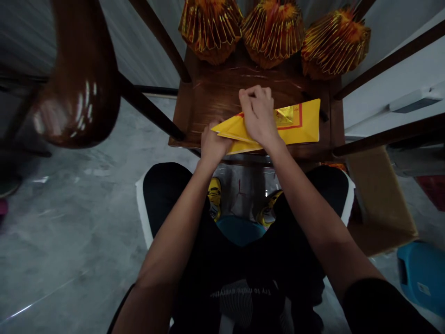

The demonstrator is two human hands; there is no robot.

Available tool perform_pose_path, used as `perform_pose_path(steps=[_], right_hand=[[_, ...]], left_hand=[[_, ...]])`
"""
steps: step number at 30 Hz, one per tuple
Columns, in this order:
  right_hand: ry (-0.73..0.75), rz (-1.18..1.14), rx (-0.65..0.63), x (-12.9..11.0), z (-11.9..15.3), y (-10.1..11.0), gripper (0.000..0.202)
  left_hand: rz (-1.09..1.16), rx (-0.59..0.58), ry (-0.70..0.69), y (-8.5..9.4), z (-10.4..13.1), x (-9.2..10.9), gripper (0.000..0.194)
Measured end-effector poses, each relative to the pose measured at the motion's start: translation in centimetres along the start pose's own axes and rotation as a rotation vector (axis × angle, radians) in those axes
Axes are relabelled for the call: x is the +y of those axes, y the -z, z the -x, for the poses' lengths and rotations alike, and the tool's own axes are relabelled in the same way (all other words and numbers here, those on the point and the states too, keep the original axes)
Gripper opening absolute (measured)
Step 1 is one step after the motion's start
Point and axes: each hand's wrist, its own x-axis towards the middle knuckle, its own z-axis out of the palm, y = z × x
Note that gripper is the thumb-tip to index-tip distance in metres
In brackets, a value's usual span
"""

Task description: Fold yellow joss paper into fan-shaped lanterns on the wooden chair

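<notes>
A sheet of yellow joss paper (309, 123) with a red-bordered gold foil square lies across the front of the wooden chair seat (205, 99). Its left part is folded over into a point. My left hand (215, 144) grips the lower left of the paper, its fingers partly hidden beneath the folded point. On top of the folded part rests my right hand (257, 113), fingers curled and closed against the paper. Behind my hands, three pleated gold-and-red paper ornaments (273, 35) stand in a row along the back of the seat.
The chair's rounded wooden armrest (79, 102) juts in at upper left. A dark thin object (323, 113) lies partly behind the paper's right end. At right are an open cardboard box (380, 199) and a blue plastic stool (422, 273). My knees flank the seat's front edge.
</notes>
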Motion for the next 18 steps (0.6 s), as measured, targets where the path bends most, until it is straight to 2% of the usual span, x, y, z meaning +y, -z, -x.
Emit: perform_pose_path(steps=[3, 5, 8, 10, 12, 15, 18], right_hand=[[0.017, 0.007, -0.060, 0.0, 0.5, -2.0, 0.060], [0.034, -0.009, -0.101, 0.4, 0.9, -3.0, 0.057], [0.066, -0.020, -0.139, 0.6, 1.7, -3.8, 0.053], [0.089, -0.013, -0.131, 0.6, 2.1, -4.2, 0.049], [0.095, 0.014, -0.119, 0.6, 2.4, -4.7, 0.047], [0.077, 0.043, -0.105, 0.8, 2.3, -5.4, 0.045], [0.063, 0.063, -0.091, 1.0, 1.9, -5.7, 0.039]], left_hand=[[0.109, -0.043, -0.050, 1.1, 0.3, -0.4, 0.027], [0.242, -0.163, -0.120, 2.5, 0.7, -0.8, 0.037], [0.337, -0.389, -0.160, 5.2, 2.1, -1.5, 0.072], [0.282, -0.472, -0.187, 6.4, 3.4, -1.7, 0.095], [0.143, -0.441, -0.227, 6.4, 4.5, -1.5, 0.096], [-0.142, -0.255, -0.260, 5.1, 5.2, -0.7, 0.072], [-0.338, -0.183, -0.289, 4.1, 5.1, 0.3, 0.068]])
